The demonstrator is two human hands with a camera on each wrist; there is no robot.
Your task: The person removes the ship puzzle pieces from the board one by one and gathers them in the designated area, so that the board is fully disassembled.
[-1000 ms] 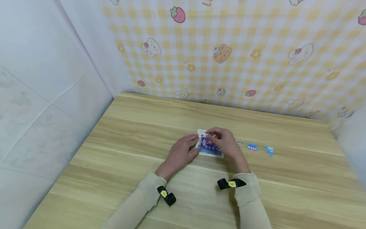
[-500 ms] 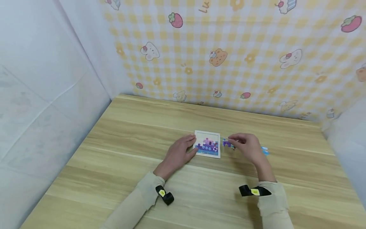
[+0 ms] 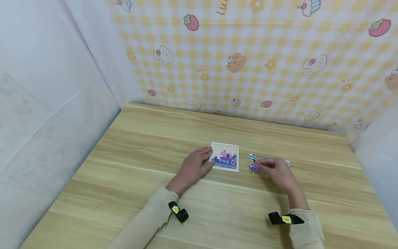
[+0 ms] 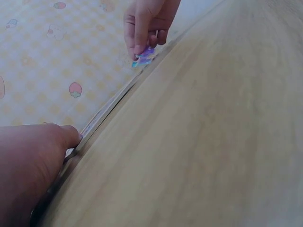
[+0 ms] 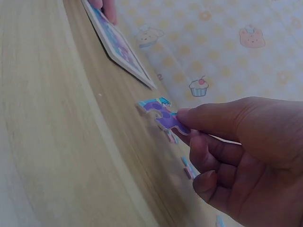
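Note:
A white-rimmed puzzle board (image 3: pixel 237 163) lies on the table, its lower part filled with a purple and pink boat picture (image 3: pixel 228 156) and its upper part pale and bare. My left hand (image 3: pixel 194 166) rests at the board's left edge, with thumb and fingers touching the rim. To the right of the board, my right hand (image 3: pixel 277 172) pinches a purple and teal puzzle piece (image 5: pixel 170 122) between thumb and index finger, its other fingers curled under. In the left wrist view that piece (image 4: pixel 144 58) hangs from the fingertips.
Several loose puzzle pieces (image 5: pixel 188 168) lie in a row on the wooden table (image 3: pixel 161 138), partly behind my right hand. One blue piece (image 3: pixel 288 163) shows beyond the knuckles. A yellow checked cloth (image 3: pixel 211 48) hangs behind the table.
My right hand has moved from over the board to its right, carrying the purple piece, which has turned in the fingers. My left hand has stayed at the board's edge.

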